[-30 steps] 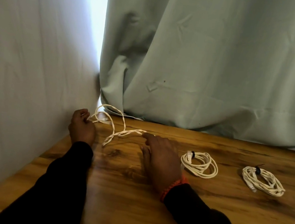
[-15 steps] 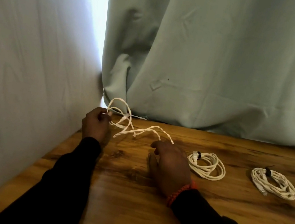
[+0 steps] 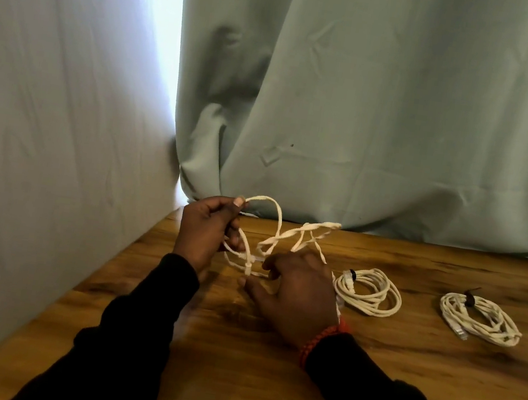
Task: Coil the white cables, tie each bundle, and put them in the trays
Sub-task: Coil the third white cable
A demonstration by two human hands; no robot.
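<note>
A loose white cable [image 3: 279,236] loops in the air above the wooden table [image 3: 401,371] near its back left corner. My left hand [image 3: 205,230] grips one loop of it, lifted off the table, thumb on top. My right hand [image 3: 297,289] pinches another stretch of the same cable lower down, palm facing the table. Two coiled white bundles lie to the right, each with a dark tie: the nearer bundle [image 3: 368,291] beside my right hand and the farther bundle [image 3: 480,318] toward the right edge. No tray is in view.
A pale green curtain [image 3: 386,115] hangs along the back of the table. A white cloth wall [image 3: 44,135] closes the left side. Bright light shows through the gap between them.
Both hands have lifted the loose cable off the table and come closer together. The left hand has risen and the right hand has taken hold of the cable. The camera view shifted slightly left.
</note>
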